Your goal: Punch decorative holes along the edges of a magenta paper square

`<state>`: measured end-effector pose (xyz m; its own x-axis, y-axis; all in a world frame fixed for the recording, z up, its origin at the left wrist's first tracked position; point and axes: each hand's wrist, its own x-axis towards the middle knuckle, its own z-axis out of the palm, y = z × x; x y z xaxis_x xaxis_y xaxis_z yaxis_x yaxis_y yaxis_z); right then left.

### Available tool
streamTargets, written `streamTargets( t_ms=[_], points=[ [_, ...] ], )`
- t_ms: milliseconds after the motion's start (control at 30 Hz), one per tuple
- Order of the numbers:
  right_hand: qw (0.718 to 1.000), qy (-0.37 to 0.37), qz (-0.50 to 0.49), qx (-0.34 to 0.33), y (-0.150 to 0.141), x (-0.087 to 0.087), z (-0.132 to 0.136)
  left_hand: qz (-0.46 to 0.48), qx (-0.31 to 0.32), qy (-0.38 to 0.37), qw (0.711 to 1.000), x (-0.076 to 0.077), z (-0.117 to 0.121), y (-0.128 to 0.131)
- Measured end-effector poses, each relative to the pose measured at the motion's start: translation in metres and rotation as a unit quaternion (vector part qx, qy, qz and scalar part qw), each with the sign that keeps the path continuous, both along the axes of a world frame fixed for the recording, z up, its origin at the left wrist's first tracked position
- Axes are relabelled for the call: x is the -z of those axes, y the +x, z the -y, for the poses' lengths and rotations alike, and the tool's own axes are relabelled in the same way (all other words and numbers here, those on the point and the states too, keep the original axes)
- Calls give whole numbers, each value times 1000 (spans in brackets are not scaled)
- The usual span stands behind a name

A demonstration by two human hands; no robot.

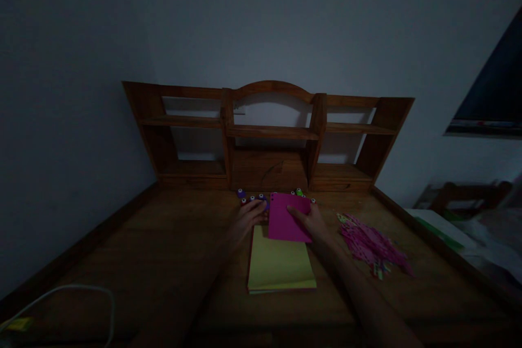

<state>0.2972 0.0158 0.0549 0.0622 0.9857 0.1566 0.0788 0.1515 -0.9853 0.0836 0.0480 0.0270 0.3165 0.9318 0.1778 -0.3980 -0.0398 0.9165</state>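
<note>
At a wooden desk (163,244) in dim light, a magenta paper sheet (287,223) is held up between two bare hands, its lower part overlapping the far end of a stack of yellow paper (281,266). The right hand (312,223) pinches the sheet by its right side, thumb laid across the near face. The left hand (247,221) has its fingers curved together beside the opposite edge, near a purple round-topped piece (263,200); whether they grip anything cannot be told. The sheet looks light and stands flat without sagging, suggesting thin card or firm paper that would crease or tear under rough handling. A flat pinch along a plain side seems the safest hold, clear of the upper-left corner, where dark spots may be punched holes. Behind the hands, small pieces with white round tops line up, among them a green one (299,192). To the right lies a loose heap of pink cut paper (373,244). At the back, a wooden hutch (271,131) divides into open compartments, the pale wall (269,27) showing through several; no contents can be made out in the gloom.
</note>
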Motion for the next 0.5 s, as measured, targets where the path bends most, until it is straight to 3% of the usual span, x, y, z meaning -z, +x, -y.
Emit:
streamTargets(
  t_ms=[500],
  points=[
    [1000, 11, -5, -2, -2, -1, 2, -8, 0, 4, 1000, -12, 8, 3]
  ],
)
